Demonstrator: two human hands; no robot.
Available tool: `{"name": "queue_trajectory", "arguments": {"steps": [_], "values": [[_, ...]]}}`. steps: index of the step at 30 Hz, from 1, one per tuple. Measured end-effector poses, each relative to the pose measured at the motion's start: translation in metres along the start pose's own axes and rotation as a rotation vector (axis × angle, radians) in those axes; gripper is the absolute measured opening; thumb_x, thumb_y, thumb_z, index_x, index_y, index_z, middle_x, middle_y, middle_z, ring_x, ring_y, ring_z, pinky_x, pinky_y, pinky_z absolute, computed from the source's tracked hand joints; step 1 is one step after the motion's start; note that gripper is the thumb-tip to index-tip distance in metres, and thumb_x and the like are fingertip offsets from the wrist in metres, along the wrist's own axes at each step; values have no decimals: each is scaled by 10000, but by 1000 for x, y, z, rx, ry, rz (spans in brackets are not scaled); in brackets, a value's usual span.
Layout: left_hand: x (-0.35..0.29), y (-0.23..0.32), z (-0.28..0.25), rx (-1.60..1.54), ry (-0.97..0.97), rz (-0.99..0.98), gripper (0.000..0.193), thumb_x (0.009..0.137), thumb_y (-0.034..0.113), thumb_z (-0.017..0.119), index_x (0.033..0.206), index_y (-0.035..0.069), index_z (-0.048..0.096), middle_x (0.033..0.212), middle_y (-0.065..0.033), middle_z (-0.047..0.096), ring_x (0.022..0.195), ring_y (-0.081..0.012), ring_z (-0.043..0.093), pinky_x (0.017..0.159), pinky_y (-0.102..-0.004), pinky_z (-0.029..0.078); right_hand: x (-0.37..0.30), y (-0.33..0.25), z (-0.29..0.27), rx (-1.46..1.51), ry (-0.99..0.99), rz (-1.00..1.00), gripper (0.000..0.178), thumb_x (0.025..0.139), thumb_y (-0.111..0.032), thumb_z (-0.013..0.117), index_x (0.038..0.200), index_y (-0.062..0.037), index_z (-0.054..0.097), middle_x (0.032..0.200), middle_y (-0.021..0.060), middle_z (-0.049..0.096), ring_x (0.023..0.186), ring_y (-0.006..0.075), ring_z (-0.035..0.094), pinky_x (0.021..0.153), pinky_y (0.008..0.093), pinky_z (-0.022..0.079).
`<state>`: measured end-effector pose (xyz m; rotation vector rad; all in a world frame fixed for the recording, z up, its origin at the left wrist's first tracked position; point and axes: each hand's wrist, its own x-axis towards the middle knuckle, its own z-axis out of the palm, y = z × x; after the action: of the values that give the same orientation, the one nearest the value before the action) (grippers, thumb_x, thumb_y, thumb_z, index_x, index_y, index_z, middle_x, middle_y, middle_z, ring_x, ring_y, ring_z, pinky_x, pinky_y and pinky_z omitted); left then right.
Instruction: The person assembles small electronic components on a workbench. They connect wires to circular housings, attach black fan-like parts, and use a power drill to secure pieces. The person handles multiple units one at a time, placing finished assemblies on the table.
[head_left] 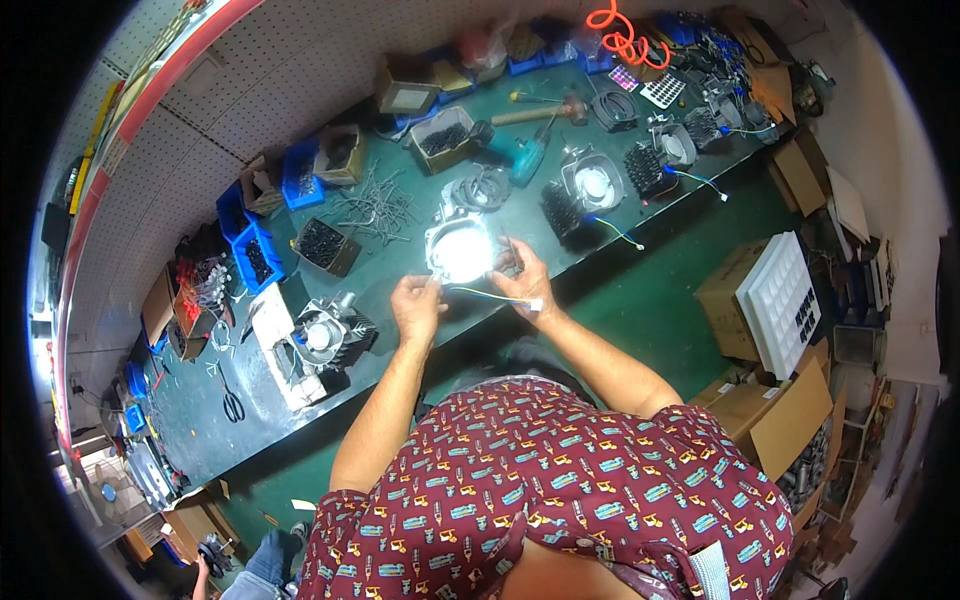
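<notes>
On the green workbench [400,275], scissors [232,405] lie far left, then a finned metal lamp housing [325,335] on a white block. The left hand [416,305] pinches one end of a yellow-blue wire [490,295]. Just above, a round lamp unit [462,250] glows bright (its face is washed out). The right hand [527,280] closes on the wire's white connector end, fingers touching the unit's rim. Cardboard boxes [770,400] stand right.
</notes>
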<state>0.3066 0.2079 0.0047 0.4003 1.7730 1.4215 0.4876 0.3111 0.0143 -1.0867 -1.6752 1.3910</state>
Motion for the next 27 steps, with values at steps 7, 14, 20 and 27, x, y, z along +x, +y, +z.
{"name": "queue_trajectory", "arguments": {"steps": [7, 14, 20, 27], "values": [[0, -1, 0, 11, -1, -4, 208, 952, 169, 712, 977, 4, 587, 764, -31, 627, 619, -83, 591, 522, -244, 556, -1, 4, 0, 6, -3, 9, 626, 771, -27, 745, 1358, 1, 530, 924, 90, 701, 846, 161, 677, 756, 316, 553], [-10, 7, -8, -19, 51, 80, 210, 974, 193, 679, 1026, 24, 566, 776, -14, 613, 625, -63, 565, 511, -237, 543, 11, -8, -43, 325, 229, 158, 443, 1014, -211, 572, 1385, 19, 495, 1000, 85, 672, 852, 139, 669, 595, 242, 544], [-42, 55, -4, -34, -168, 211, 237, 1028, 181, 592, 1139, -14, 669, 923, -52, 697, 781, -72, 625, 682, -240, 575, 22, -84, -65, 805, 243, 201, 408, 1086, -331, 444, 1351, -23, 483, 1045, 117, 675, 840, 192, 692, 535, 242, 526], [-59, 88, 15, -292, -269, 104, 315, 1018, 202, 626, 1220, -40, 621, 966, -85, 706, 805, -104, 660, 704, -256, 594, 22, -120, -24, 1001, -23, 364, 341, 1089, -323, 423, 1323, -94, 517, 1063, 96, 687, 835, 185, 690, 562, 253, 457]]}}
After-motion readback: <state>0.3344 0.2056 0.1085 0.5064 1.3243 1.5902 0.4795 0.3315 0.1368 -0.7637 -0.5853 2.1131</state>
